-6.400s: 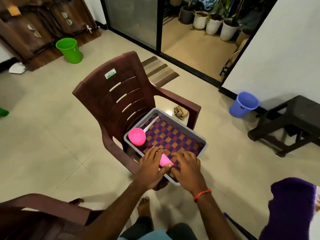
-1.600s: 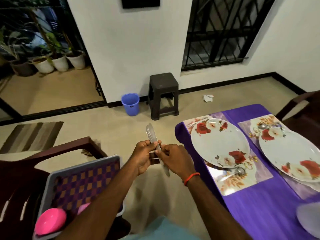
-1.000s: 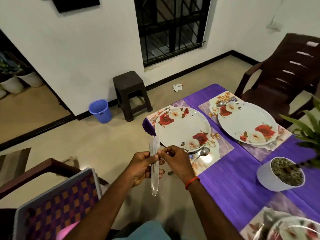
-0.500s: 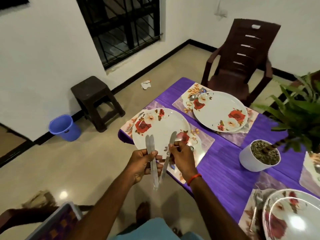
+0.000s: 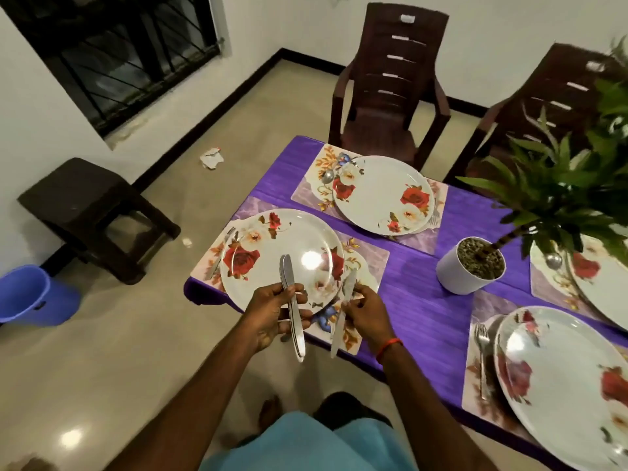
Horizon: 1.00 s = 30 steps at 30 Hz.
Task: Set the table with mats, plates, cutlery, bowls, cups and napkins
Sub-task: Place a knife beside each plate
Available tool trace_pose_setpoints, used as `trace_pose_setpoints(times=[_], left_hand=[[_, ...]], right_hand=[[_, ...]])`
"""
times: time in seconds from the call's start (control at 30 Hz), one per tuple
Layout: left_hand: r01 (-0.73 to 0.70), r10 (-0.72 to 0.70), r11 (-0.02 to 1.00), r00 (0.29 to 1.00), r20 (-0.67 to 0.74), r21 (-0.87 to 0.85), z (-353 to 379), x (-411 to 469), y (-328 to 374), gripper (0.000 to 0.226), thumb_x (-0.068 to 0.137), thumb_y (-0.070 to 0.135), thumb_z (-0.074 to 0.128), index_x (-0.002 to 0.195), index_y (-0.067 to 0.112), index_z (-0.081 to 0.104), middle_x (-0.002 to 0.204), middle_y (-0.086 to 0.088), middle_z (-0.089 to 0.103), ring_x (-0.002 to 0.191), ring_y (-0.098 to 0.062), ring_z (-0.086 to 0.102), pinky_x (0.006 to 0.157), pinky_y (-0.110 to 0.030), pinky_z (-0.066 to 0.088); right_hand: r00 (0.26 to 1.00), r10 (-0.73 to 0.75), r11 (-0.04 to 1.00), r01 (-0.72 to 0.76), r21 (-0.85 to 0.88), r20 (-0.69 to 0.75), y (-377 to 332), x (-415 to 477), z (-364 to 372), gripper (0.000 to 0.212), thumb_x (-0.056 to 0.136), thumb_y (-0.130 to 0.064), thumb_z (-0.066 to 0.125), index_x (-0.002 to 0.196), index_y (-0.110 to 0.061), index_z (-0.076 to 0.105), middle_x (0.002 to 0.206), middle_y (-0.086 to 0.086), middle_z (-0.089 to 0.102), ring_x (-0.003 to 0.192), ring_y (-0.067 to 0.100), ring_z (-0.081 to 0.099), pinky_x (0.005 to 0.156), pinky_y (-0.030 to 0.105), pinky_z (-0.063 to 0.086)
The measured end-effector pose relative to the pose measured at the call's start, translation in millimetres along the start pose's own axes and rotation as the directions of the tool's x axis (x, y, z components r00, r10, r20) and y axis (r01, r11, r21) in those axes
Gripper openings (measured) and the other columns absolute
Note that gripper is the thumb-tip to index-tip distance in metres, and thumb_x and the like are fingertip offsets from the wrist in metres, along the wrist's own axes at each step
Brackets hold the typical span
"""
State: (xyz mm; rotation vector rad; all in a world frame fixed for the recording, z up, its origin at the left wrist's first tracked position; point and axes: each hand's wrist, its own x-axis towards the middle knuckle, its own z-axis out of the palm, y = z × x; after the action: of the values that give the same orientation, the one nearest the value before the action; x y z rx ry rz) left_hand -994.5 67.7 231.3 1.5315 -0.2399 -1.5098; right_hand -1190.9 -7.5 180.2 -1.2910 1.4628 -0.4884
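now on cutlery: my left hand (image 5: 272,314) grips knives (image 5: 286,273), my right hand (image 5: 365,311) pinches one knife (image 5: 337,334) beside the plate (image 5: 272,239); next, i judge, it goes on the mat (image 5: 370,263).

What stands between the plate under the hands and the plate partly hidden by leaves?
A white plant pot, standing on the purple cloth; the head view shows it.

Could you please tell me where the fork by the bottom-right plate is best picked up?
Probably pinch the fork by its handle end, coming from above on the side away from the plate: it lies flat on the mat, tines pointing away, and the plate rim sits close on its other side.
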Motion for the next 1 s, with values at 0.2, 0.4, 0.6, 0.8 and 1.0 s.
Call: trace_pose_setpoints(times=[0.2, 0.4, 0.6, 0.8, 1.0], left_hand=[[0.038, -0.038, 0.999, 0.999, 0.031, -0.015, 3.6, 12.1, 1.1, 0.023, 0.104, 0.017, 0.059, 0.117, 0.002, 0.069, 0.119, -0.027, 0.069, 0.087, -0.04, 0.074, 0.076, -0.053, 0.063], [0.045, -0.045, 0.998, 0.999, -0.001, -0.034, 10.4, 21.6, 5.1, 0.027, 0.102, 0.021, 0.061, 0.12, 0.001, 0.067, 0.116, -0.028, 0.069, 0.087, -0.039, 0.075, 0.083, -0.059, 0.061], [0.053, -0.055, 0.998, 0.998, -0.032, -0.042, 18.4, 25.9, 0.6, 0.027, 0.102, 0.023, 0.062, 0.119, 0.004, 0.068, 0.114, -0.024, 0.071, 0.087, -0.038, 0.076, 0.07, -0.049, 0.063], [0.065, -0.07, 0.996, 0.995, -0.076, -0.064, 21.8, 27.0, -7.9, 0.03, 0.102, 0.024, 0.061, 0.121, 0.002, 0.067, 0.112, -0.021, 0.074, 0.092, -0.04, 0.076, 0.074, -0.052, 0.063], [0.048, -0.052, 0.998, 0.994, -0.099, -0.049, 25.9, 25.3, -11.2, 0.03, 0.102, 0.025, 0.061, 0.121, 0.002, 0.068, 0.111, -0.021, 0.074, 0.098, -0.044, 0.074, 0.083, -0.058, 0.061]], right_hand=[[0.996, 0.038, 0.999, -0.04, -0.022, -0.085, 16.3, 28.7, -14.6, 0.047, 0.086, -0.002, 0.073, 0.125, -0.022, 0.056, 0.079, 0.01, 0.072, 0.07, 0.023, 0.072, 0.061, 0.039, 0.06], [0.989, 0.059, 0.995, -0.07, -0.076, -0.135, 28.2, 46.4, -16.5, 0.049, 0.083, -0.003, 0.078, 0.12, -0.025, 0.056, 0.082, 0.006, 0.074, 0.075, 0.02, 0.073, 0.068, 0.039, 0.063], [0.991, 0.06, 0.986, -0.078, -0.148, -0.122, 46.9, 62.1, -12.4, 0.049, 0.079, -0.009, 0.081, 0.12, -0.025, 0.059, 0.093, 0.002, 0.075, 0.077, 0.017, 0.074, 0.072, 0.04, 0.063], [0.992, 0.065, 0.979, -0.084, -0.184, -0.109, 55.2, 67.5, -11.8, 0.056, 0.074, -0.021, 0.086, 0.11, -0.044, 0.049, 0.097, 0.006, 0.073, 0.079, 0.02, 0.073, 0.071, 0.04, 0.063], [0.997, 0.008, 0.979, -0.023, -0.201, -0.074, 48.9, 64.5, -17.2, 0.063, 0.076, -0.035, 0.076, 0.129, -0.04, 0.042, 0.106, -0.001, 0.071, 0.086, 0.02, 0.072, 0.076, 0.043, 0.063]])
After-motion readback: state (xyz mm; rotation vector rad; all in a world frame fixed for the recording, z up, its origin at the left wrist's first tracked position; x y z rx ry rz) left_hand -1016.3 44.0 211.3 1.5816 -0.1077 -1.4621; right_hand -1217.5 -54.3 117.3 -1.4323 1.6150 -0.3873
